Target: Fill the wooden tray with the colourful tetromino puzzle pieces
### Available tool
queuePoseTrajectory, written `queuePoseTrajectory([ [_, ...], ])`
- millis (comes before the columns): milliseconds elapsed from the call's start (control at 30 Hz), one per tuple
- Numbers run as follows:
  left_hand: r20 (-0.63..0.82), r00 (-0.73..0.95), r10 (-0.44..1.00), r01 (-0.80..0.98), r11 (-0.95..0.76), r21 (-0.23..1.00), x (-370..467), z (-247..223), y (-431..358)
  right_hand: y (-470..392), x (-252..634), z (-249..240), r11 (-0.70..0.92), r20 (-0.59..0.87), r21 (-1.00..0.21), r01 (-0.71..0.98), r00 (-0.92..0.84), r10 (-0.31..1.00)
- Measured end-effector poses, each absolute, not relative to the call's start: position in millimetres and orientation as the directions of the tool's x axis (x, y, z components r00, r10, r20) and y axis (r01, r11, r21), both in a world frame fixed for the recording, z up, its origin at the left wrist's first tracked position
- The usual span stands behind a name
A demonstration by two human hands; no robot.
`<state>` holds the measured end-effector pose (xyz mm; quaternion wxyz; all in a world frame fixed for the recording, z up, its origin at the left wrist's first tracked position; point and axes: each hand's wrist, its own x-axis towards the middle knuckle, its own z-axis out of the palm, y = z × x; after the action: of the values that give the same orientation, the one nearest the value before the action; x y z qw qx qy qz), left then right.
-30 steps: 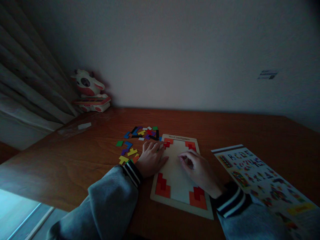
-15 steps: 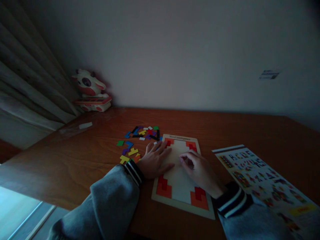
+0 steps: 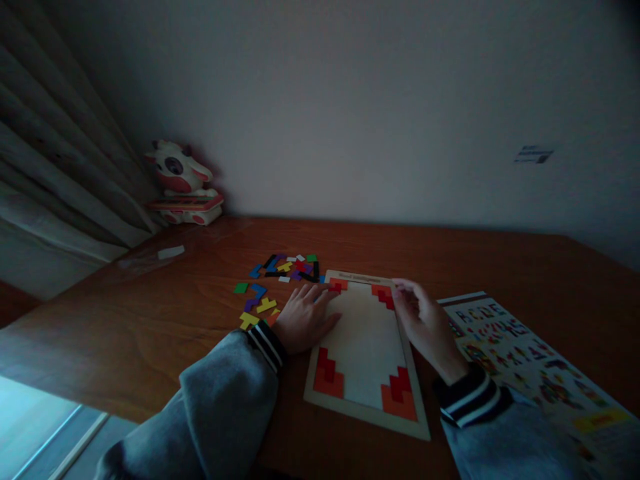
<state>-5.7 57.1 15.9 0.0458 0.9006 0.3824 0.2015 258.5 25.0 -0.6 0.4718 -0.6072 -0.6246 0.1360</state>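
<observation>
A wooden puzzle board [image 3: 370,421] lies on the table, with red and orange pieces at its four corners and a bare pale middle. My left hand [image 3: 304,319] rests over the board's left edge, fingers spread, holding nothing. At the board's upper right edge is my right hand [image 3: 419,313], its fingers curved close beside the red pieces [image 3: 384,295]; whether anything is between its fingertips is too small to tell. Left of the board lie several loose coloured pieces, among them a yellow piece [image 3: 266,305] and a green piece [image 3: 241,288].
A printed pattern sheet [image 3: 525,360] lies to the right of the board. A toy cow [image 3: 183,180] stands at the back left, near the curtain [image 3: 60,147]. The wall [image 3: 370,120] rises behind the table [image 3: 165,300].
My right hand has moved from over the middle of the board to its upper right edge. My left hand has shifted slightly left and stays spread.
</observation>
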Motion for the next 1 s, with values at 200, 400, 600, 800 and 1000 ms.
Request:
queuePoseTrajectory([
  [200,0.323,0.556,0.766,0.738,-0.634,0.231,-17,9,68,36,277,-20,0.203,0.417,-0.715,0.669,0.176,0.892],
  [400,0.316,0.471,0.824,0.818,-0.542,0.194,-30,10,79,32,266,-21,0.219,0.392,-0.647,0.730,0.073,0.917],
  [600,0.300,0.481,0.824,0.837,-0.534,0.122,-72,17,95,30,267,-22,0.202,0.355,-0.630,0.750,0.047,0.933],
  [800,0.176,0.505,0.845,0.839,-0.528,0.133,-94,6,102,31,268,-28,0.240,0.351,-0.559,0.793,-0.035,0.936],
  [1000,0.177,0.500,0.848,0.844,-0.523,0.121,-90,0,102,32,269,-28,0.233,0.340,-0.535,0.812,-0.046,0.939],
])
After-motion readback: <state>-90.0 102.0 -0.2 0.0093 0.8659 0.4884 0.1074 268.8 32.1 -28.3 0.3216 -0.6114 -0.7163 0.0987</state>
